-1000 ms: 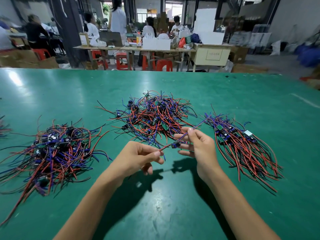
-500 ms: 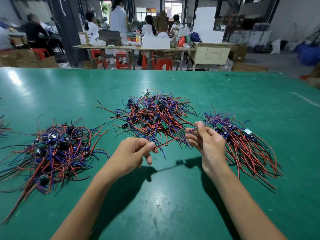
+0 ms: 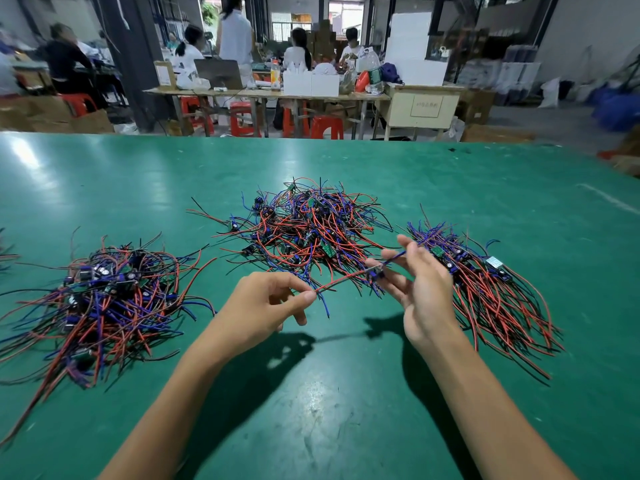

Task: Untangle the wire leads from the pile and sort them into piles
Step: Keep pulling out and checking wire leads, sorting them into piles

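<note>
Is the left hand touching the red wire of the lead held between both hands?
Touching. The head view shows the left hand pinching the end of the red wire between thumb and fingertip; the wire runs from there toward the right hand.

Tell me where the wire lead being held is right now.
In the head view, the wire lead stretches between the left hand and right hand, above the green table, just in front of the middle pile.

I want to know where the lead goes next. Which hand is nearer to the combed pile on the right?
Right. The right hand is beside the combed pile, nearly touching it; the left hand is farther away, across the stretched wire lead.
</note>
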`<state>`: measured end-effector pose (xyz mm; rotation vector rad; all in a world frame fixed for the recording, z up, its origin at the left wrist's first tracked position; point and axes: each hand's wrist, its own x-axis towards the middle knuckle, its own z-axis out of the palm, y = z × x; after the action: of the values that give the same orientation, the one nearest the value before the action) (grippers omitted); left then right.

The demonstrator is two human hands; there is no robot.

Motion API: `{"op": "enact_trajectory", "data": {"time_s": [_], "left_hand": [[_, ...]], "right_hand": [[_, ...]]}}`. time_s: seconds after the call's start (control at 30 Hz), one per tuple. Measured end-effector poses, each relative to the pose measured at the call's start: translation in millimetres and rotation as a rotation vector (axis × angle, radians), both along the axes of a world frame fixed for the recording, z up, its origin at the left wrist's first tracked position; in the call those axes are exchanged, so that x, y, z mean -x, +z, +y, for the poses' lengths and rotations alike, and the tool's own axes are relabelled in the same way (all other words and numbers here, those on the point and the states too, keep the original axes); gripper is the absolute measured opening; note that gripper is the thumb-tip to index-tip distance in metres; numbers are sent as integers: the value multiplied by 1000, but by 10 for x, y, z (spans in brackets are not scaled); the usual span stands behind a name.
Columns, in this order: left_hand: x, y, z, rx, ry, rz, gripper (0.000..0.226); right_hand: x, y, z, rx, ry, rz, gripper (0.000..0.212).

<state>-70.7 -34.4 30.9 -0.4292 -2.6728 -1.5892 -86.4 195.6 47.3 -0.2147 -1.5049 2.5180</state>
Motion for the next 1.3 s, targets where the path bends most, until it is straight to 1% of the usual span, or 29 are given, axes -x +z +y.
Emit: {"op": "enact_trajectory", "data": {"time_s": [0.07,0.13,0.17,0.2,0.27,0.3,0.33,0.37,0.4,0.43,0.47,0.5,0.53,0.57,0.6,0.63,0.67,0.7,0.73,0.8,0.83,0.87,0.97,1.03,1.07,1.17,1.2,1.23,1.3], "left_hand": [[-17,13,6,-12,-18,-3,12],[-26,27,-10,-34,-9,-14,16],[-25,35,-22,-37,7,-14,18],[-21,41,-34,-30,32,-8,21],[-16,53,-51,7,100,9,24],[-17,59,-61,36,131,15,24],[-20,64,-66,63,153,19,24],[-25,65,-72,84,167,21,24],[-30,63,-83,95,176,23,24],[-29,60,-92,102,182,23,23],[-22,57,-98,111,188,25,23],[-12,52,-104,125,194,29,24],[0,41,-106,144,207,34,24],[9,26,-112,170,234,41,25],[20,10,-118,208,261,50,26],[27,-9,-124,246,287,51,26],[36,-23,-133,273,309,45,26],[46,-38,-139,282,325,32,26],[52,-50,-144,280,338,14,26],[56,-69,-136,264,363,-16,26],[49,-75,-126,255,376,-25,25],[51,-84,-112,248,392,-28,25],[57,-123,-86,278,450,-4,21],[49,-149,-57,312,465,52,10],[45,-160,-40,328,460,105,11],[26,-177,1,415,387,272,43],[21,-172,12,447,350,316,49],[13,-167,23,466,313,347,51],[9,-163,50,416,260,384,40]], "right_hand": [[34,132,67,-75,-113,83,24],[145,329,223,-320,-321,203,26],[246,434,336,-504,-422,244,26],[362,534,453,-720,-494,246,28],[608,650,672,-1145,-562,118,33],[735,631,771,-1316,-570,32,35],[839,563,863,-1462,-519,-55,36],[902,450,927,-1613,-402,-166,38],[933,294,971,-1743,-231,-306,43],[934,138,1002,-1844,-59,-460,51],[919,8,1022,-1911,39,-567,61],[903,-75,1027,-1953,41,-598,68],[890,-110,1006,-1970,-56,-527,70],[886,-103,942,-1976,-216,-365,65],[854,-86,829,-1955,-357,-165,56],[785,-43,666,-1885,-405,14,44],[688,9,470,-1778,-345,121,33],[584,17,267,-1682,-225,162,26],[469,-25,59,-1614,-90,146,26],[246,-205,-335,-1600,119,106,35],[168,-317,-476,-1622,155,116,38],[116,-416,-566,-1642,141,130,37],[79,-517,-572,-1638,1,187,24],[45,-506,-487,-1614,-62,240,22],[19,-494,-435,-1584,-94,267,20],[-13,-420,-294,-1492,-181,369,9],[-12,-390,-261,-1472,-220,410,5],[-7,-356,-240,-1466,-263,455,3],[1,-306,-214,-1446,-327,536,4]]}}
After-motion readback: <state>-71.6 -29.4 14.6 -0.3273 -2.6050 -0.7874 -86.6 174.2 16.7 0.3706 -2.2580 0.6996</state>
